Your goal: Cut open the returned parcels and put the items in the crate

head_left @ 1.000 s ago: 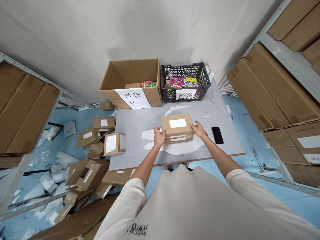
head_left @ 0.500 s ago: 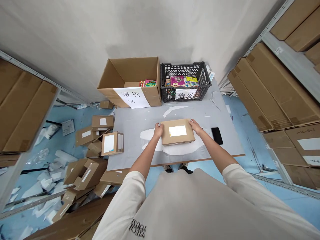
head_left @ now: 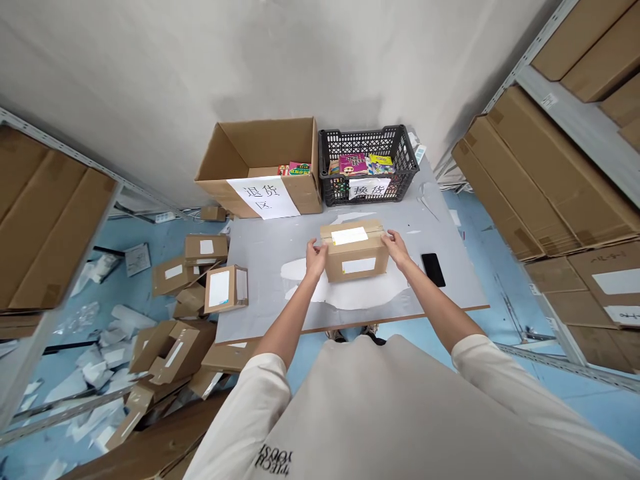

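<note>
A closed brown cardboard box (head_left: 334,267) with white labels on its top and front is held between my two hands, above the middle of the grey table (head_left: 260,267). My left hand (head_left: 316,257) grips its left end, fingers closed against the side. At the right end, my right hand (head_left: 395,247) holds the box by its edge. The box is tilted so that two labelled faces show. A black phone (head_left: 433,269) lies to the right of my right hand. Pale bare patches mark the tabletop under the box.
A large open carton (head_left: 210,190) with a paper sign and a few books stands at the back left. Beside it is a black plastic crate (head_left: 410,170) holding colourful books. A small labelled box (head_left: 233,288) sits at the table's left edge. Shelves with cartons (head_left: 545,173) flank both sides.
The box has been tipped up between my hands: a second label on its front face now shows, and its top has moved away from me. Both hands still hold it.
</note>
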### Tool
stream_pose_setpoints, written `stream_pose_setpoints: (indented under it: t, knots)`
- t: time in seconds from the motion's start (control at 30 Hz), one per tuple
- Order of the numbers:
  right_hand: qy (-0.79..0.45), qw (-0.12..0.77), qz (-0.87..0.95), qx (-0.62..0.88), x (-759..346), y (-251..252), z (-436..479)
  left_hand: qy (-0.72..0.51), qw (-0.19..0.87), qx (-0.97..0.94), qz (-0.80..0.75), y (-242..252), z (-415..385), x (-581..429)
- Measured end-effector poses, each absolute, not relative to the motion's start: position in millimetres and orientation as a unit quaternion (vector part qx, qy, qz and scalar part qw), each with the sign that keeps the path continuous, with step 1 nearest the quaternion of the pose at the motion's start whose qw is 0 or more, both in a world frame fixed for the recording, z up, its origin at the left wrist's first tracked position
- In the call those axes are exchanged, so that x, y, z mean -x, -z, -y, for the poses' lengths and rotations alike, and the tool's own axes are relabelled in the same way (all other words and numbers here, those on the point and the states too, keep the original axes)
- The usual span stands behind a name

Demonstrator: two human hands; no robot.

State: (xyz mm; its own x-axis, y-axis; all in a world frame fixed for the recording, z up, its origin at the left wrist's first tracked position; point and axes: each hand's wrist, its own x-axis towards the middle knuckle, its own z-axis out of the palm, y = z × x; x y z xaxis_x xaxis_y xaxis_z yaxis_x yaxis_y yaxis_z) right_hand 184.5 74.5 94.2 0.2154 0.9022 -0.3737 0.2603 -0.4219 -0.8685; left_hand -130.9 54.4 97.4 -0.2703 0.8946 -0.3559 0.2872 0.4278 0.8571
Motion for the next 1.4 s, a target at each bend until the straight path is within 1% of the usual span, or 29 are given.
stream_pose_setpoints:
  t: [0.17, 0.27, 0.33, 0.37, 0.5, 0.63, 0.77, 0.9, 0.97, 1.03, 1.1, 1.17, 1.23, 1.4]
  knots:
    - [-0.433, 0.279, 0.426, 0.744, -187, -70, -54, -0.316, 0.412, -0.424, -0.742, -71, -23, 129]
    - [-0.434, 0.251, 0.431, 0.75, -189, -63, -41, -0.296, 0.419, -0.435, -0.74, -63, -6, 132]
    - [-0.44, 0.256, 0.433, 0.744, -190, -63, -36, -0.283, 0.41, -0.453, -0.739, -65, 1, 133]
    - [-0.441, 0.263, 0.435, 0.739, -190, -64, -34, -0.277, 0.387, -0.474, -0.741, -68, 3, 133]
    - [-0.437, 0.287, 0.46, 0.717, -188, -67, -30, -0.237, 0.255, -0.621, -0.702, -87, 8, 127]
    - [-0.414, 0.299, 0.478, 0.715, -184, -71, -26, -0.163, 0.243, -0.722, -0.627, -99, 10, 117]
    - [-0.398, 0.325, 0.48, 0.711, -171, -78, -25, -0.136, 0.229, -0.721, -0.64, -99, 14, 118]
    - [-0.413, 0.363, 0.516, 0.657, -150, -88, -27, -0.144, 0.218, -0.682, -0.683, -95, 18, 143]
    - [-0.427, 0.36, 0.539, 0.631, -137, -92, -26, -0.146, 0.234, -0.654, -0.705, -97, 18, 162]
    - [-0.427, 0.346, 0.54, 0.637, -122, -96, -23, -0.151, 0.258, -0.629, -0.718, -104, 17, 177]
    - [-0.428, 0.323, 0.523, 0.663, -106, -99, -20, -0.184, 0.259, -0.635, -0.704, -117, 17, 185]
    - [-0.438, 0.296, 0.51, 0.679, -89, -102, -18, -0.252, 0.243, -0.668, -0.657, -133, 17, 183]
    - [-0.445, 0.282, 0.514, 0.677, -74, -105, -18, -0.293, 0.253, -0.685, -0.617, -147, 20, 177]
    - [-0.426, 0.324, 0.547, 0.644, -47, -107, -22, -0.286, 0.246, -0.676, -0.634, -156, 30, 180]
